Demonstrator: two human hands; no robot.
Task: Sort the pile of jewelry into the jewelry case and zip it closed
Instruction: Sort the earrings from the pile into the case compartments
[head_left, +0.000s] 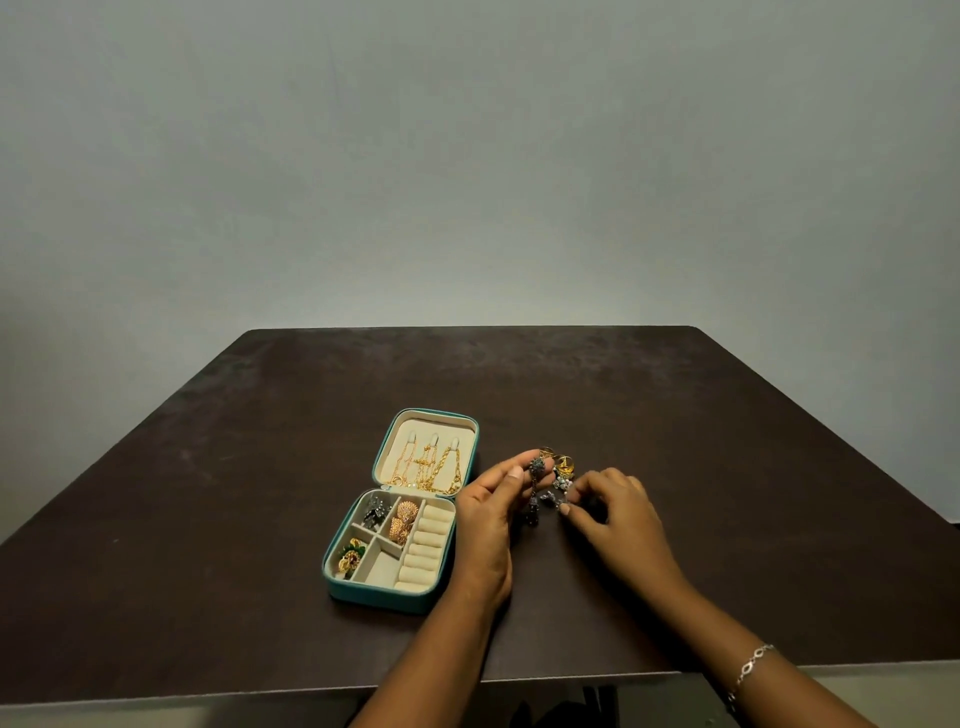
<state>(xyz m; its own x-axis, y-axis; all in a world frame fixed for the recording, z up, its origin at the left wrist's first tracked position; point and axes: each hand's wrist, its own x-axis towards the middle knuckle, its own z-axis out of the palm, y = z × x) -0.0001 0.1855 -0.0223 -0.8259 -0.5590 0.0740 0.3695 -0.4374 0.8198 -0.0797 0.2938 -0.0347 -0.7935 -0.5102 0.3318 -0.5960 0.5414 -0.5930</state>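
Jewelry pile (563, 463) sits between my hands — left hand (485, 525) pinches a dark silver piece (536, 466), right hand (618, 514) pinches the pile's near edge. Open jewelry case (379, 593) lies just left.

Jewelry handled beside an open case on a dark table

A teal jewelry case (358, 592) is laid open on the table (208, 519), its lid folded back with gold chains (428, 467) hung inside. In the tray, dark silver earrings (375, 512), gold earrings (402, 522) and a green-and-gold piece (350, 556) are kept in separate compartments beside a row of cream ring rolls (426, 545). Just right of the case, a dark dangling earring (535, 467) is pinched in the left-hand grip (488, 525). A beaded piece (556, 496) at the near edge of the small pile of jewelry (563, 464) is pinched in the right-hand grip (618, 519). A silver bracelet (753, 665) is worn on the right wrist.
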